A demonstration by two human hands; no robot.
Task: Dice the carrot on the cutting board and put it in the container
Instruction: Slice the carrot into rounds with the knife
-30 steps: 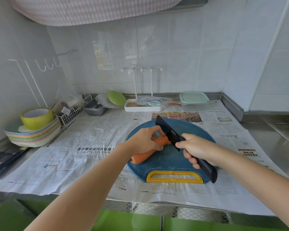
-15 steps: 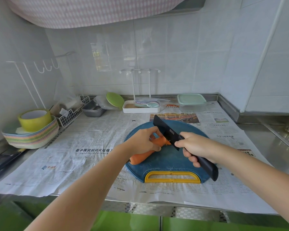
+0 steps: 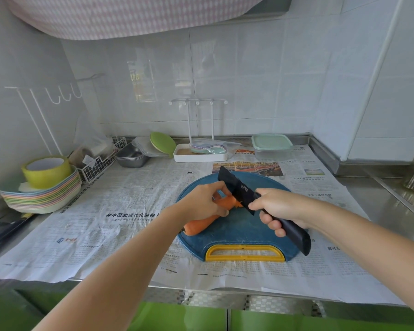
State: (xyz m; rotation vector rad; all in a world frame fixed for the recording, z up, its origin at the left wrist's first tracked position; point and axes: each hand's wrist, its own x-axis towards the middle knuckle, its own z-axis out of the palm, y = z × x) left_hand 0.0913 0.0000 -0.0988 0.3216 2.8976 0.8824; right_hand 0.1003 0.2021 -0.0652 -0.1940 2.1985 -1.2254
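Left edge of the bench (image 3: 380, 206): a stack of pastel plates (image 3: 40, 199) carries a yellow-green tape roll (image 3: 47, 172). Toward the back left corner stand a white wire basket (image 3: 98, 163), a metal tray (image 3: 132, 156) and a tilted green lid (image 3: 162, 144). A white rack (image 3: 200, 156) stands at the middle of the back edge. Newspaper (image 3: 120, 211) covers most of the bench top.

Centre, near the front edge: a round blue cutting board (image 3: 237, 235) lies on the newspaper, its yellow handle (image 3: 245, 253) facing the front edge. The carrot (image 3: 200, 224) lies on the left half of the board, thick end toward the front left, thin end pointing to the board's middle. The left hand (image 3: 201, 201) holds the carrot from above, fingers curled over its mid-length. The black knife (image 3: 239, 189) crosses the board slantwise, blade resting on the carrot's thin end just beside the left fingertips. Whether a piece is cut free there cannot be told.

Right of centre: the right hand (image 3: 277, 209) grips the knife handle, fingers wrapped under it, index finger along the blade's heel.

Back edge, right of the rack: the clear container (image 3: 271, 145) with a mint-green lid stands well apart from the board.
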